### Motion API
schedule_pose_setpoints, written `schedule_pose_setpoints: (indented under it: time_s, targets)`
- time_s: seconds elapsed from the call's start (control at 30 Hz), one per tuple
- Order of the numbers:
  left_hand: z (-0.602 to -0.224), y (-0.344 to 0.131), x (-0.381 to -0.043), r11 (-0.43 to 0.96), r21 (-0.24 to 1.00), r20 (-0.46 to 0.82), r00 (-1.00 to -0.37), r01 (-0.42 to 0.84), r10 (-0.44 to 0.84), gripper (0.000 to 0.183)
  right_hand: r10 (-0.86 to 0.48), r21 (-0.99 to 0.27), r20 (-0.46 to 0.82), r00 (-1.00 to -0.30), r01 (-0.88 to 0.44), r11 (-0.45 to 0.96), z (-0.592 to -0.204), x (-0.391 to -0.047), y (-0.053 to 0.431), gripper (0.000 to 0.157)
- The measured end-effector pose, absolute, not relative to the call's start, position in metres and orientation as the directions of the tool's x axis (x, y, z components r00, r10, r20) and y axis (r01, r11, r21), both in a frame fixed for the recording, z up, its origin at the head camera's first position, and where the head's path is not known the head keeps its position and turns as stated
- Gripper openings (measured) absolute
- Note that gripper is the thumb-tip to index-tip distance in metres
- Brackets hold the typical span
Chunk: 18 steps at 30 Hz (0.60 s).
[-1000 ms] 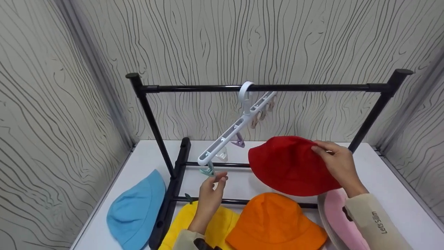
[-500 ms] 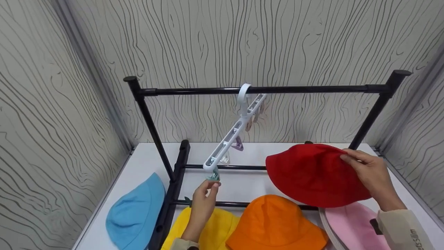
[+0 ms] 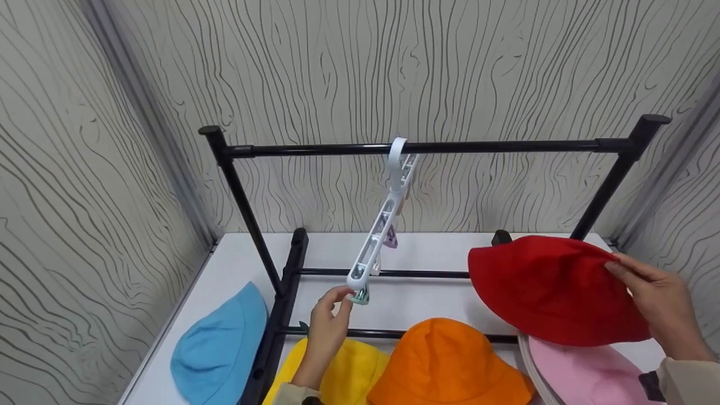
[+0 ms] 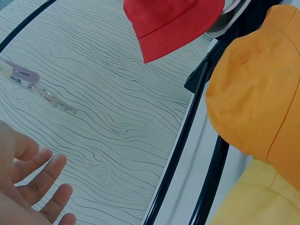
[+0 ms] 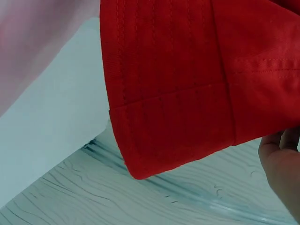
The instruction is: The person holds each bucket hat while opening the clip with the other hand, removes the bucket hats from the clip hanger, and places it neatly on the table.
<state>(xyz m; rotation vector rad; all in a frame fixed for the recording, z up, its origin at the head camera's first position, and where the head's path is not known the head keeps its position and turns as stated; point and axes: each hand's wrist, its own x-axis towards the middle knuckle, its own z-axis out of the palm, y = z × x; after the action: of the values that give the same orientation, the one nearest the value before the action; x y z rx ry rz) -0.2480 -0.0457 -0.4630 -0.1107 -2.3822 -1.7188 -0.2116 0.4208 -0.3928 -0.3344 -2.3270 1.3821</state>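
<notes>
My right hand (image 3: 666,295) pinches the brim edge of a red bucket hat (image 3: 554,289), held in the air at the right. In the right wrist view the same red hat (image 5: 178,84) fills much of the picture. A white clip hanger (image 3: 372,247) hangs by its hook from the black rail, its near end pointing toward me. With bent thumb and forefinger my left hand (image 3: 326,329) pinches the left side of the pale green clip (image 3: 360,296) under that end. In the left wrist view the other left-hand fingers (image 4: 56,164) are spread loosely; the green clip is outside that view.
A black rack (image 3: 450,147) stands on the white table (image 3: 256,256). A yellow hat (image 3: 351,368), an orange hat (image 3: 450,365) and a pink hat (image 3: 588,368) lie along the front. A blue hat (image 3: 222,343) lies left of the rack. A purple clip (image 3: 390,236) hangs farther along the hanger.
My right hand has carried the red hat to the right and slightly down. The hanger has turned, its near end moving right and toward me, and my left hand has stayed beside its green clip.
</notes>
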Motion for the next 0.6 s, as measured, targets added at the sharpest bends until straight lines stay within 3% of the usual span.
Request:
schedule_pose_setpoints:
  time_s: [0.23,0.47,0.6]
  targets:
    - [-0.467,-0.046,-0.247,0.327,0.933,0.169,-0.985,0.148,-0.037,0.030,0.469,-0.927,0.203,-0.859,-0.015,0.375,-0.406,-0.205,0.441,0.042]
    - [-0.470,-0.045,-0.245,0.335,0.940,0.087,-0.996,0.071,-0.034,0.029,0.459,-0.976,0.188,-0.869,-0.114,0.185,-0.418,-0.201,0.463,0.037]
    - [-0.472,-0.043,-0.244,0.336,0.941,0.053,-0.998,0.036,-0.041,0.028,0.470,-0.984,0.141,-0.872,-0.073,0.160,-0.423,-0.198,0.475,0.039]
